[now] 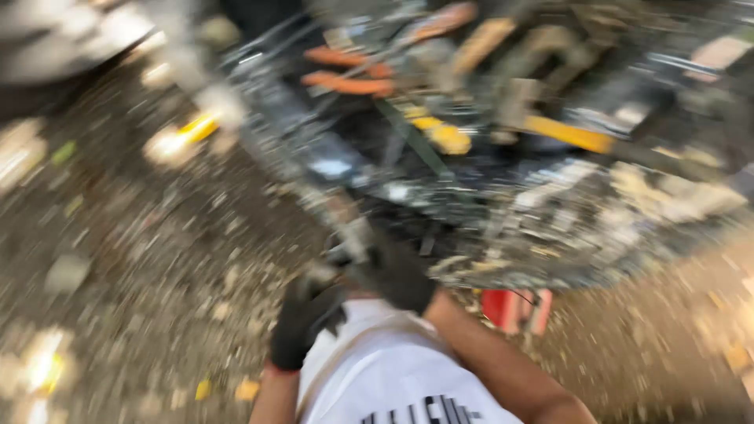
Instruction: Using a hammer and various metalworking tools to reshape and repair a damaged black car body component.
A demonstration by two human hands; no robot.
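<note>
Looking down from the head camera, the view is heavily smeared by motion, so fine detail is lost throughout. Both hands wear black gloves. The left hand (302, 320) sits low in the frame, just above a white garment (393, 377) with dark print, its fingers curled; whether this grip is closed on anything cannot be told through the blur. The right hand (397, 275) lies just above and to the right of it, its bare forearm running down to the lower right edge. This hand reaches to the near edge of a cluttered surface (550, 259), and a thin grey metal piece (353, 235) rises from between the two hands; the blur hides whether the right grip is closed around it or only touching it.

The surface fills the upper right half of the view and is heaped with tools. Visible on it are orange-handled tools (345, 69) near the top centre, a yellow object (446, 135) in the middle, a yellow-handled tool (569, 133) further right, and pale debris (667, 192) along its right edge. A red item (514, 310) stands beneath the near edge, close to the right forearm. The floor (141, 259) to the left is grey-brown and strewn with pale and yellow scraps.
</note>
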